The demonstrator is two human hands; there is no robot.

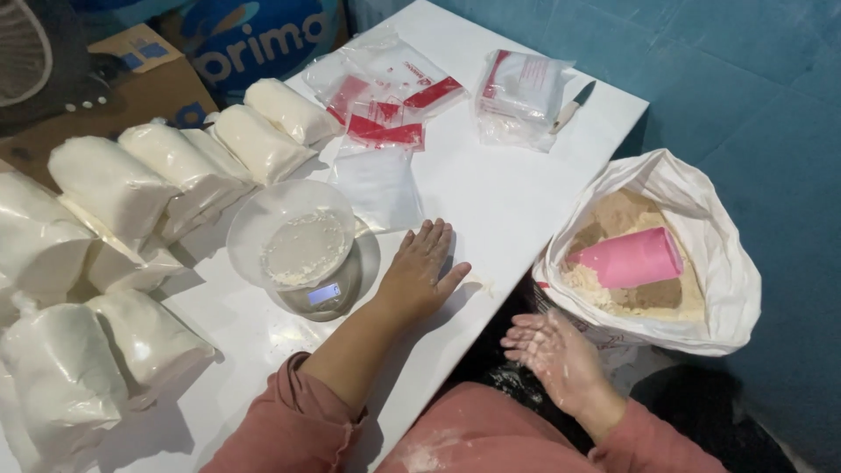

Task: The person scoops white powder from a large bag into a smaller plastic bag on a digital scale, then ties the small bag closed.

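Filled bags [131, 228]: we note a row of sealed clear bags packed with white powder along the left of the white table [491, 201], lying side by side and touching one another.
Bowl [293, 232]: clear, with a thin layer of white powder inside; it sits on the scale.
Scale [326, 293]: small and round with a lit display, just right of the filled bags and just left of the left hand.
Empty bags [381, 123]: we see flat clear bags with red strips in a loose pile behind the bowl; a second pack [519, 96] lies further right.
Left hand [420, 271]: flat on the table, palm down, fingers spread; it grips nothing and rests just beside the scale.
Knife [574, 107]: pale handle, dark blade, touching the second pack at the table's far right edge.
Right hand [552, 350]: off the table edge, palm up, fingers loosely spread and dusted with powder; it holds nothing and is near the sack.
Sack [727, 263]: white, mouth rolled open, standing right of the table and holding tan and pale powder.
Cup [631, 258]: pink, lying on its side on the powder inside the sack.
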